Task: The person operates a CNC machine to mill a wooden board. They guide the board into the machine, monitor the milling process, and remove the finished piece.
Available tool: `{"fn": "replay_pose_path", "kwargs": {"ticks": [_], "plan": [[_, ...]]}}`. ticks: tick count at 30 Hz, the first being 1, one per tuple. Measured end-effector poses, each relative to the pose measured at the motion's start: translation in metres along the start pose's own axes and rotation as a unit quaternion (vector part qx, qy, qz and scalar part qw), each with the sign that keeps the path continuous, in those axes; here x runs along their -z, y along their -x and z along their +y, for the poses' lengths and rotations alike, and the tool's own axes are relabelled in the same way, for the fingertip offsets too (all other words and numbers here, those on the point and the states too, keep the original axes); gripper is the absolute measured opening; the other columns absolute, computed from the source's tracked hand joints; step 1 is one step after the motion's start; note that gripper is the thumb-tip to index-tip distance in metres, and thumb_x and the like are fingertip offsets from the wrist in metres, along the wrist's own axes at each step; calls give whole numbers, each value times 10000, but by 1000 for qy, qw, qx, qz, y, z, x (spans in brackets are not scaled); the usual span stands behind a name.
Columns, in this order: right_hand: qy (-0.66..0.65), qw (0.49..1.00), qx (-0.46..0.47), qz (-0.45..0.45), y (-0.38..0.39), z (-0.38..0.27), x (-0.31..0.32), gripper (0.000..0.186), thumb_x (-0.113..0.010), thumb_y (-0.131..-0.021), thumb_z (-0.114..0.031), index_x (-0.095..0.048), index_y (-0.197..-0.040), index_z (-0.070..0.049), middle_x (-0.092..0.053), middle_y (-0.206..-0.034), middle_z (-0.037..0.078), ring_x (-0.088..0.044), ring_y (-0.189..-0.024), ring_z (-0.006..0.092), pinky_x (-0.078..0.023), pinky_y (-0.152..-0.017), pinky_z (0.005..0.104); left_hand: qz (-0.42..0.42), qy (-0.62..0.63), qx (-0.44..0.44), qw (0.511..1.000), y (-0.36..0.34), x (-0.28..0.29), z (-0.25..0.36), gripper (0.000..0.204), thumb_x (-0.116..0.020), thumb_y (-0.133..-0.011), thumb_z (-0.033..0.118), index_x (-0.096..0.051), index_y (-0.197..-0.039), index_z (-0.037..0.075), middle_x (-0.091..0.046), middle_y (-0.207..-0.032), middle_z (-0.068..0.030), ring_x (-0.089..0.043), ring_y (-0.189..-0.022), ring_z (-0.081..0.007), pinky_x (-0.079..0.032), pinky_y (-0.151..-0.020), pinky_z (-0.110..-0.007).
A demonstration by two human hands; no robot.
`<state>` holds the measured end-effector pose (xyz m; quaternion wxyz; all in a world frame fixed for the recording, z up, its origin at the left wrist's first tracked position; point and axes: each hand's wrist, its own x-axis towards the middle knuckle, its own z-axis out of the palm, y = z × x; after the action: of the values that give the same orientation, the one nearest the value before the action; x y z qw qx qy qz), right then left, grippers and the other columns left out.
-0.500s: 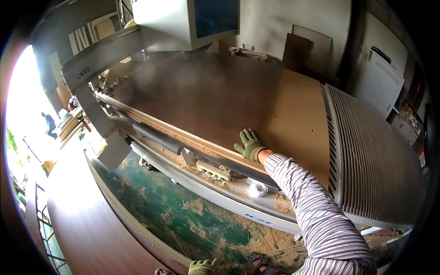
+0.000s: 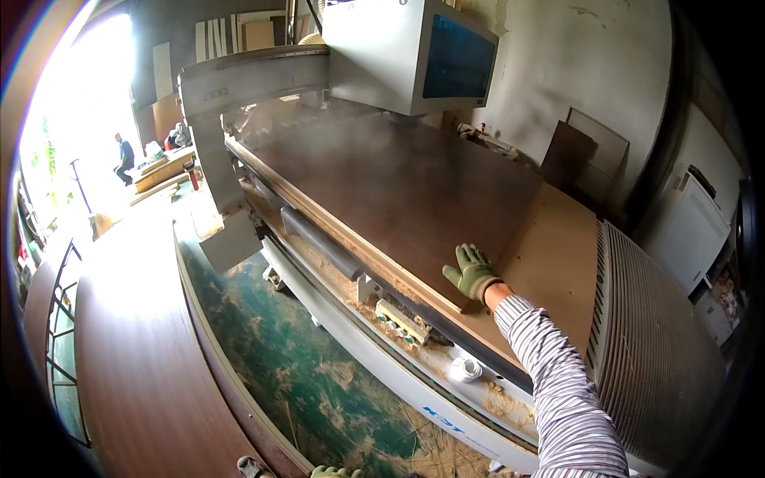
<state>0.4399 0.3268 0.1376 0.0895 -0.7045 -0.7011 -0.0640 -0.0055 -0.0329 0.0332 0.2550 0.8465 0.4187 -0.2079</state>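
Observation:
Palm down with fingers spread, my gloved right hand (image 2: 474,275) rests on the near edge of a large dark brown board (image 2: 398,199) lying on the machine bed, beside a strip of bare tan board (image 2: 550,263). A haze of dust hangs over the dark board. Only the top of my gloved left hand (image 2: 335,472) shows at the bottom edge, near a stack of long brown panels (image 2: 135,350); its grip is hidden. Below my right hand, a white roll (image 2: 464,369) and a small pale block (image 2: 401,323) sit on the sawdust-covered side ledge.
A grey gantry (image 2: 239,76) with a boxy head (image 2: 378,48) spans the bed. A slatted section (image 2: 653,342) adjoins the right end. A person (image 2: 125,159) is by the bright doorway at the back left. Sawdust coats the green floor (image 2: 319,366).
The view has turned, shifting the scene right and mostly downward. My right hand still lies on the dark board's near edge. Less of my left hand shows.

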Motion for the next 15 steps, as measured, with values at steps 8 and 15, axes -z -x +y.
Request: {"fn": "replay_pose_path", "kwargs": {"ticks": [8,15], "plan": [[11,997,-73,-13,-26,-13,-53,843,-379,-939,-673,-288,-1554,-105,-257,-1626,106,-193,-1504,323,-61,-1211,559,-44,11,6,999,-34,-36,-30,482,-406,-974,431,-499,-1406,238,-601,-1340,-86,-552,-1256,-292,-372,-1063,-466],[-19,988,-41,151,-18,-9,-69,642,-549,-896,-521,-576,-1299,-22,-549,-1379,186,-449,-1323,392,-304,-1149,496,-72,14,-2,997,-38,-25,-20,468,-404,-971,492,-532,-1367,278,-606,-1358,-63,-530,-1306,-259,-348,-1081,-471]]}}
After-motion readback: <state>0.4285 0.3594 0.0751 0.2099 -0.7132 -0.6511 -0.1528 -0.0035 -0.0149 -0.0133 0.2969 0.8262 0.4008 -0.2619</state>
